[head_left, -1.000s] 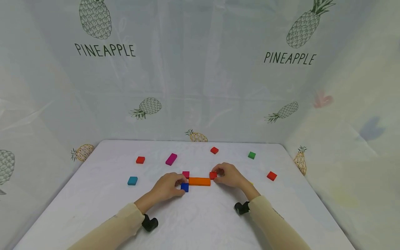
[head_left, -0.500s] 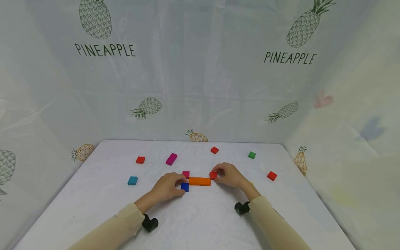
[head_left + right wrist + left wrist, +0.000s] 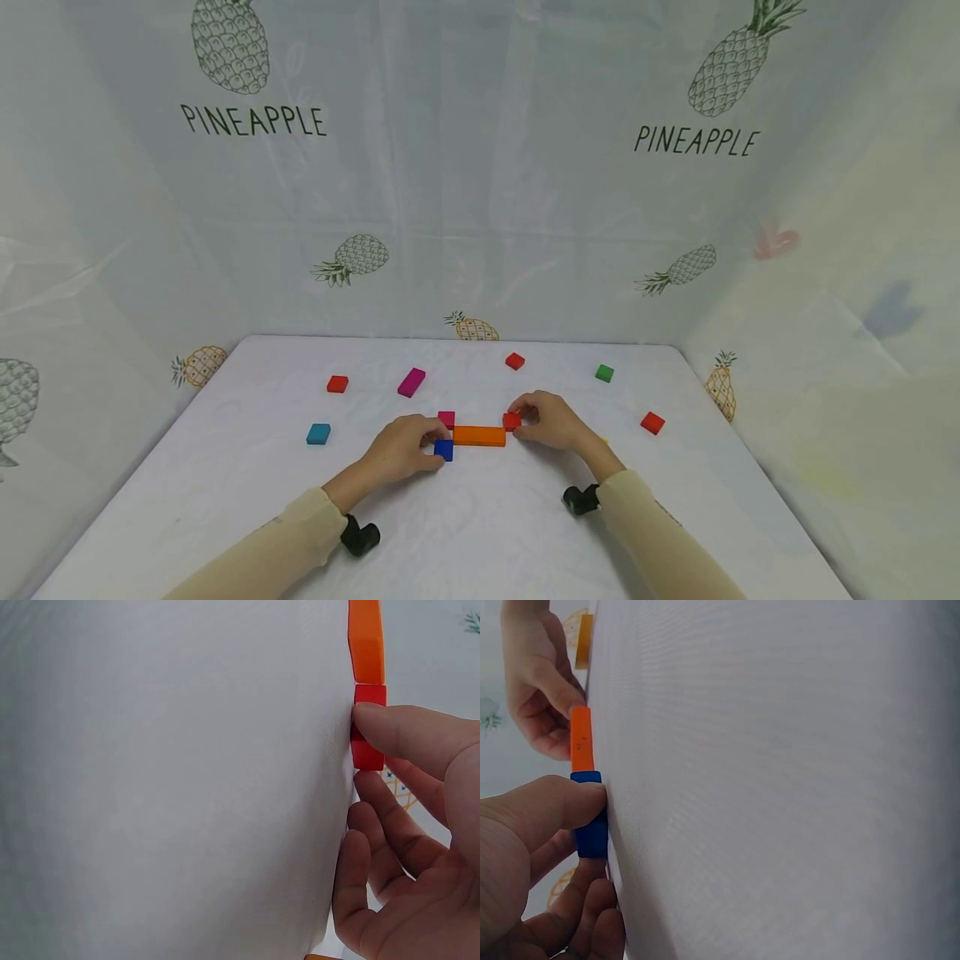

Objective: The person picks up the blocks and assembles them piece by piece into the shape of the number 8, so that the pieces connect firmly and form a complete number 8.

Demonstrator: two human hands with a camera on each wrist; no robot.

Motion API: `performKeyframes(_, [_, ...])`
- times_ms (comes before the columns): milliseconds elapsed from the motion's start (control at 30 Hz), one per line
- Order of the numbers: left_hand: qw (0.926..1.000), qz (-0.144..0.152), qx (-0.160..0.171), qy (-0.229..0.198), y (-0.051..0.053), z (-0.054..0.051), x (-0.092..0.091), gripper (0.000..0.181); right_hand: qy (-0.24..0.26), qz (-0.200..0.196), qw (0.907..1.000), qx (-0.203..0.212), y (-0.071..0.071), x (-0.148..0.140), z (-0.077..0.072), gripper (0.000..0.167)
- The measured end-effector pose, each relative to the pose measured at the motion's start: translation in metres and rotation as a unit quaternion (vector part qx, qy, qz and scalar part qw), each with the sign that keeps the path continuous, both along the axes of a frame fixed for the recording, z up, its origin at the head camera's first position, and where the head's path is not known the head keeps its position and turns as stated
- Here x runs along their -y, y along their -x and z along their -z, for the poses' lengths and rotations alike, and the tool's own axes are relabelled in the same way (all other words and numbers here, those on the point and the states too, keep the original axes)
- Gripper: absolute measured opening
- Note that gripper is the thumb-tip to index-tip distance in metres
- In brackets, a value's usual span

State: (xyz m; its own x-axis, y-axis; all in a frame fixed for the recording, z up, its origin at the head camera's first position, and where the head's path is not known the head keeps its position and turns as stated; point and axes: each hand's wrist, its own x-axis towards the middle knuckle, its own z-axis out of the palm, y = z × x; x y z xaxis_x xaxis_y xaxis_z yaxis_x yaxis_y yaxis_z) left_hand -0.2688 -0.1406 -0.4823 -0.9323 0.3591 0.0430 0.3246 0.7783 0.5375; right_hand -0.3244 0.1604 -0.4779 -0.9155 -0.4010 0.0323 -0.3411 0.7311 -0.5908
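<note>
In the head view my left hand [image 3: 401, 448] pinches a blue block [image 3: 443, 451] at the left end of a long orange block [image 3: 479, 436]. A pink block [image 3: 446, 419] sits just behind the blue one, partly covered by the fingers. At the orange block's right end, my right hand [image 3: 552, 421] holds a red block [image 3: 512, 422] between thumb and fingers. The left wrist view has the thumb across the near face of the blue block [image 3: 592, 825]. In the right wrist view the red block [image 3: 369, 735] lies against the end of the orange block [image 3: 366, 645].
Around the white table lie a teal block [image 3: 318, 434], a red block [image 3: 337, 384], a magenta block [image 3: 411, 382], another red block [image 3: 514, 361], a green block [image 3: 604, 373] and a further red block [image 3: 652, 422]. A yellow piece [image 3: 604, 440] is mostly hidden behind the right wrist.
</note>
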Motion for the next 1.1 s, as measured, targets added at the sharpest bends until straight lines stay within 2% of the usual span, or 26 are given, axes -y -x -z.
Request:
performKeyframes(533, [1.0,0.0,0.003,0.0,0.0002,0.0,-0.0003,0.027,-0.001,0.0,1.0,0.006,0.0001,-0.0014,-0.0005,0.032])
performKeyframes(1100, [0.9999,0.009,0.0,-0.013,0.0022,0.0026,0.0023,0.027,0.013,-0.024,0.9995,0.015,0.0008,-0.0061,-0.0018,0.034])
